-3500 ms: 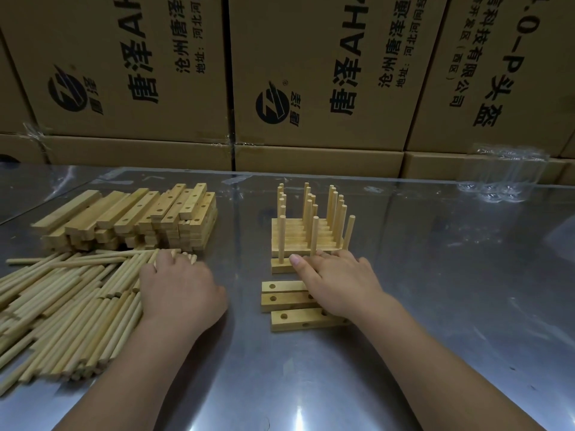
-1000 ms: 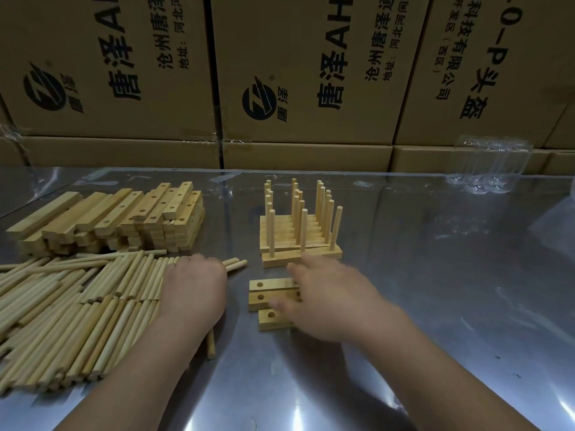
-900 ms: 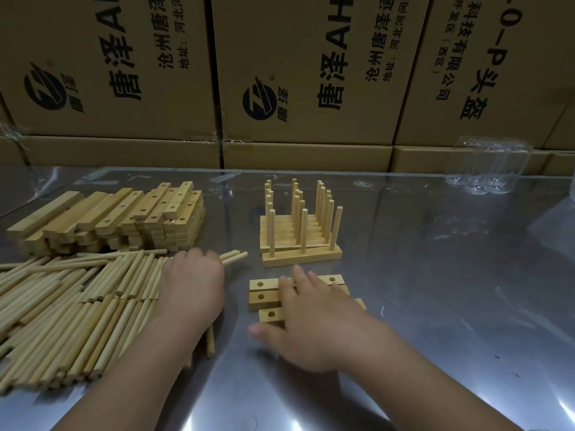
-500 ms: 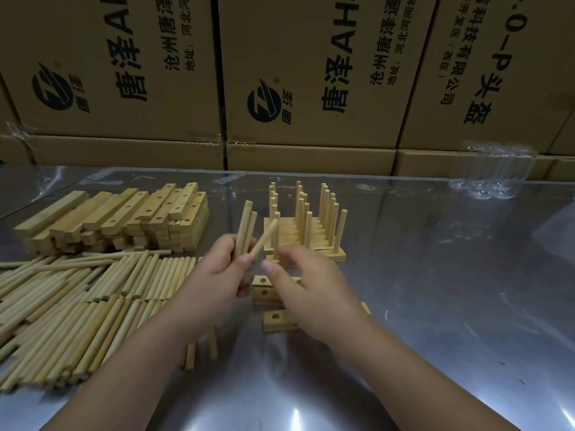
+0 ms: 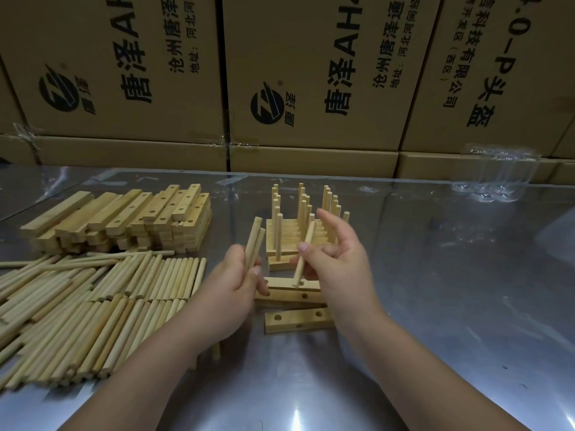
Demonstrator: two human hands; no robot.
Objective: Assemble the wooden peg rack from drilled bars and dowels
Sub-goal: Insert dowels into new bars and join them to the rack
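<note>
The right hand (image 5: 339,269) pinches one dowel (image 5: 303,256), its lower end on a drilled bar (image 5: 294,284). The left hand (image 5: 230,287) grips two dowels (image 5: 255,241).

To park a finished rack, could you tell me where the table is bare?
The table is bare right of the loose bars and finished racks, short of the clear cups. Left is crowded: dowels and stacked bars.
</note>
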